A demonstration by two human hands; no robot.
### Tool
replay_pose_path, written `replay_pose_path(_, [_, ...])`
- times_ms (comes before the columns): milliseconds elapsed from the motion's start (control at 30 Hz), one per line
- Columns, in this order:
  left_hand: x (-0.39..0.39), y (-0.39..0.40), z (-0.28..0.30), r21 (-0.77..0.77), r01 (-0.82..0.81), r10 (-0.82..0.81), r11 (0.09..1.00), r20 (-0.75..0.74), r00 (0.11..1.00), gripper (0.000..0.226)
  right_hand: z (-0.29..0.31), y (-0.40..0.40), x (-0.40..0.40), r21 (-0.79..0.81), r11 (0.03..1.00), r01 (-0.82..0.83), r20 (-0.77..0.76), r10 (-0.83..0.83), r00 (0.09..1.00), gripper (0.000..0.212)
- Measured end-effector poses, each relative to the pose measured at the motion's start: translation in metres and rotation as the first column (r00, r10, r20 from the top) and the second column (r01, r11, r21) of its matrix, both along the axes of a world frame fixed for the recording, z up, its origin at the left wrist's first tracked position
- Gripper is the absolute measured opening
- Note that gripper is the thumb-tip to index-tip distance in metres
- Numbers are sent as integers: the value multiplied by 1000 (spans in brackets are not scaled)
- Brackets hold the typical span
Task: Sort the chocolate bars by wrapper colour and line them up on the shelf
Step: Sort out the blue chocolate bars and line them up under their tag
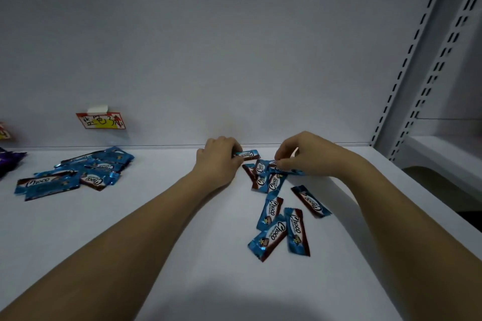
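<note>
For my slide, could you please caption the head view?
Both hands gather blue chocolate bars on a white shelf.

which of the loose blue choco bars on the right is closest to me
The blue Choco bar lying diagonally at the cluster's near end, overlapping its neighbours; every other bar lies farther back.

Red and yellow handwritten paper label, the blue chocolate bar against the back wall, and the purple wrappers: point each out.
Red and yellow handwritten paper label (103, 121): head view, yellow centre.
Blue chocolate bar against the back wall (249, 154): head view, exposed middle.
Purple wrappers (9, 161): head view, visible edge.
</note>
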State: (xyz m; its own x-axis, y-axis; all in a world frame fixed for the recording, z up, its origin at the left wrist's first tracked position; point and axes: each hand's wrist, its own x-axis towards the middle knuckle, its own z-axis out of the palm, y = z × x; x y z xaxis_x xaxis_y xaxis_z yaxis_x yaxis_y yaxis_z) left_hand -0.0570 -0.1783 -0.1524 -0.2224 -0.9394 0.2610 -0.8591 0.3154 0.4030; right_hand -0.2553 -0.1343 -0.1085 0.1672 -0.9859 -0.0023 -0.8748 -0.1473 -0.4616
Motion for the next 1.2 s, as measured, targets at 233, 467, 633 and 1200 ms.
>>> replay_pose_path(233, [8, 12, 9, 83, -9, 42, 997, -397, 917, 18, -2, 7, -3, 56, 998, 43, -52, -40, 998, 22])
replay_pose_path(467, [-6, 43, 29, 260, 197, 74, 945, -759, 647, 16, 0, 8, -9, 22, 992, 124, -16, -124, 992, 7])
replay_pose_path(633, [-18, 47, 22, 289, 208, 61, 934, -705, 706, 8, 0, 8, -11, 0, 985, 174, 111, -173, 979, 8])
replay_pose_path(1200, [-21, 48, 20, 93, 255, -144, 963, -619, 772, 46, -3, 6, -15, -95, 978, 185, 195, -164, 967, 12])
